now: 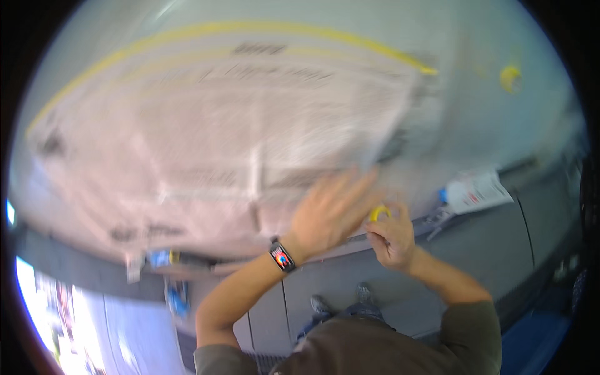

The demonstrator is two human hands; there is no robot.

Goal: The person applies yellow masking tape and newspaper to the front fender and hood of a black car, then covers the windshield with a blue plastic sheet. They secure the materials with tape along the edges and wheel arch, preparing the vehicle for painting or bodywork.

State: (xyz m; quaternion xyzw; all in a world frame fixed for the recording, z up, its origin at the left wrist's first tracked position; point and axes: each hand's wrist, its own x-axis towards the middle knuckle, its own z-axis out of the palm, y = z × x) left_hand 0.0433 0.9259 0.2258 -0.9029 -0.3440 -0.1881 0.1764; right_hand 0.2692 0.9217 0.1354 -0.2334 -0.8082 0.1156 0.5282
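My left hand (328,215), with a smartwatch (282,256) on the wrist, lies flat with fingers spread over the lower right part of masking paper (206,136). Just to its right, my right hand (391,234) is curled around a small roll of yellow tape (379,213). The paper covers much of a pale, curved panel (468,117). Yellow masking tape (262,26) follows the paper's arched top edge. A second yellow tape roll (511,78) sits on the panel at the upper right. Motion blurs both hands and the paper's print.
A white printed sheet or packet (479,191) lies at the panel's lower right edge. A blue and yellow item (161,258) is near the lower left edge, with a blue object (178,300) below it. My shoes (319,304) stand on the grey floor (492,229).
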